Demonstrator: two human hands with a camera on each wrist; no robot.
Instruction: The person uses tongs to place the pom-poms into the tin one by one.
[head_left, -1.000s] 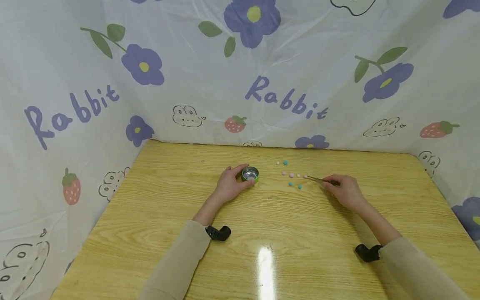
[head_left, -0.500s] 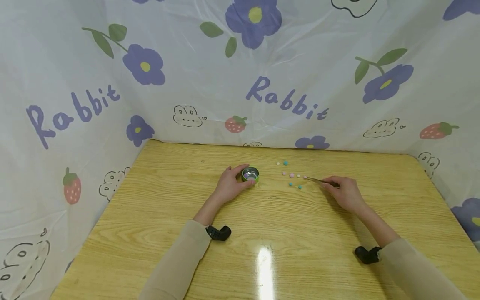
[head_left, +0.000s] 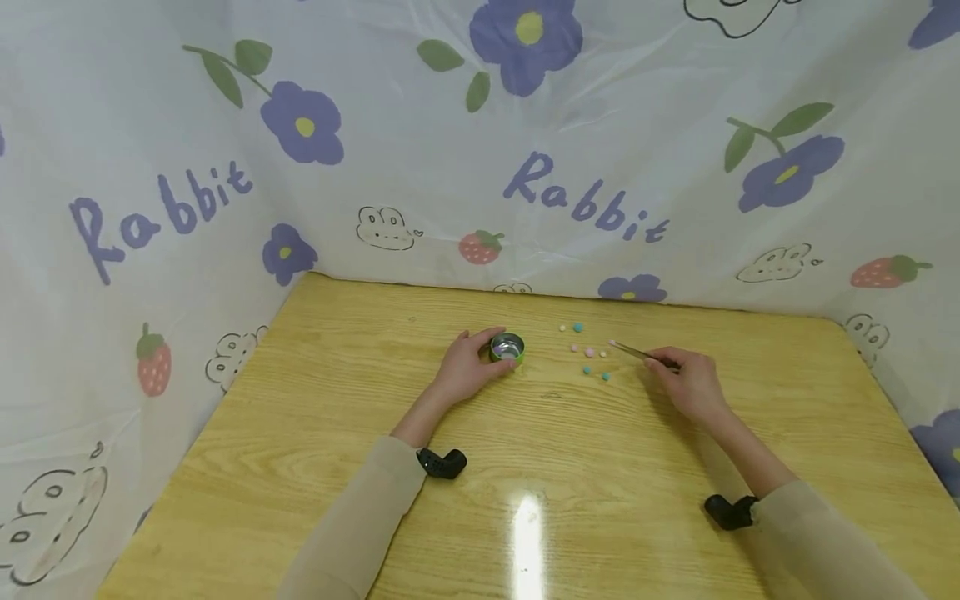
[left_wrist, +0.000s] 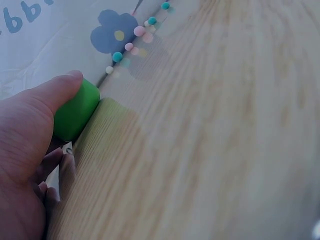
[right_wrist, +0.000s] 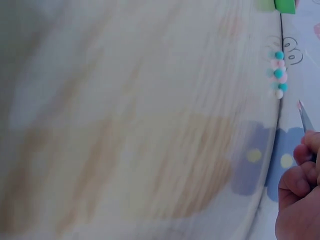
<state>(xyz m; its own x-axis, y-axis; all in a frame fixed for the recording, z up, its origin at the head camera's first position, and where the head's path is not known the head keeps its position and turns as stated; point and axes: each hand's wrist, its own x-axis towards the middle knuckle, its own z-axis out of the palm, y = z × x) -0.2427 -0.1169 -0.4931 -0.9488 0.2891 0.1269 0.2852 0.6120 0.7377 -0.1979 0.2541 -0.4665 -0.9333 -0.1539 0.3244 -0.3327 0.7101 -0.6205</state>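
My left hand (head_left: 467,367) grips a small round tin (head_left: 507,348), green outside and silvery inside, which stands on the table with its mouth up. In the left wrist view the thumb lies along the tin's green wall (left_wrist: 77,112). Tweezers (head_left: 636,352) are pinched in my right hand (head_left: 693,385), their tips pointing left. A small pink ball (head_left: 612,342) is at the tips, raised off the table. Left of the tips lie several little balls, among them a larger pink ball (head_left: 589,352), a white ball (head_left: 603,355) and a blue ball (head_left: 578,327).
Everything stands on a wood-grain table (head_left: 570,467). A white curtain (head_left: 420,150) printed with flowers and rabbits hangs along its back and sides. Each wrist wears a black camera; the left wrist camera (head_left: 442,463) sits near the sleeve cuff.
The tweezers have lifted the pink ball from the row and up off the table. My left hand stays on the tin. The head view has shifted slightly.
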